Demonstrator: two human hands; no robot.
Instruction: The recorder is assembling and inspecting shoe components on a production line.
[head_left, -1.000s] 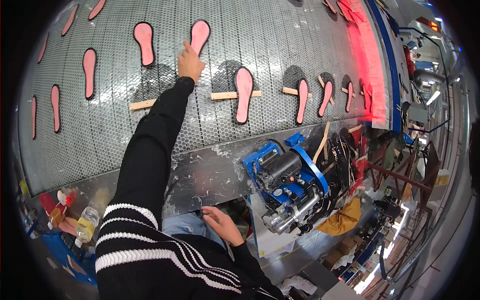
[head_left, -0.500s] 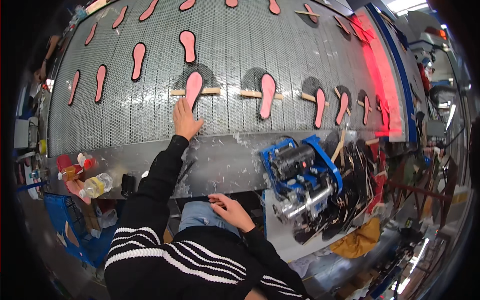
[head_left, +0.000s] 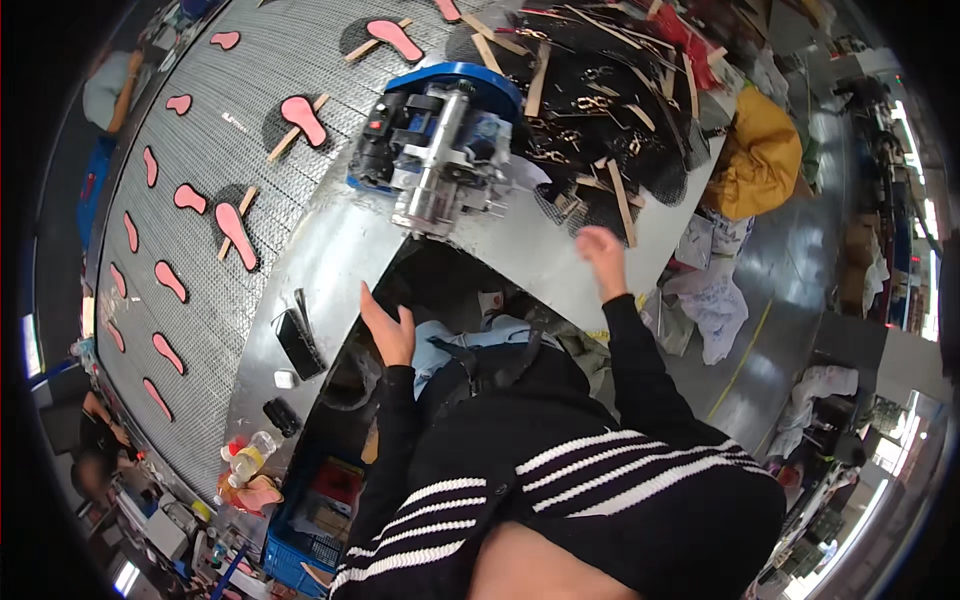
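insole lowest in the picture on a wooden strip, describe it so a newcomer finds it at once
Find the large grey mesh surface on the left, then the smooth metal ledge along its right side. Left of that ledge, a black-rimmed pink insole lies across a wooden strip; of the insoles with strips, it is lowest in the picture.

hands (head_left: 606, 265) empty | right one near wooden stick (head_left: 621, 203) | pink insoles (head_left: 171, 281) on mesh (head_left: 210, 312)
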